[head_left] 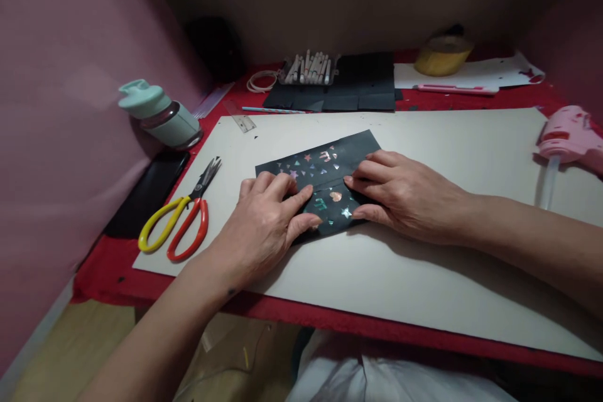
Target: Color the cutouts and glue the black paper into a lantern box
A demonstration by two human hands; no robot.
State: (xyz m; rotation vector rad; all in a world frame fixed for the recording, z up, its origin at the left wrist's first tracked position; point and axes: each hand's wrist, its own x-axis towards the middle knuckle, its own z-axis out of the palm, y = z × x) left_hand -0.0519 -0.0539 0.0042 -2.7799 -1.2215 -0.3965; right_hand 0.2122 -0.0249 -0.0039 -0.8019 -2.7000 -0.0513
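A sheet of black paper (355, 149) lies aslant on the white board, with shiny stars, a heart, small triangles and letter-like shapes on it. A crease or fold edge crosses its middle. My left hand (268, 213) holds its left part, with index finger and thumb pressed on the surface. On the right part, my right hand (400, 195) has its fingertips near the crease and its thumb by the lower edge. Both hands cover some of the paper. Left of my left hand lie scissors (200, 198) with one yellow and one red handle, blades slightly apart.
The white board (424, 289) rests on a red cloth (117, 270). A bottle (164, 116) and a dark phone (148, 195) are at left. Behind are a ruler (245, 124), markers (308, 69), a pink cutter (456, 89) and a tape roll (443, 58). A pink glue gun (568, 135) lies right.
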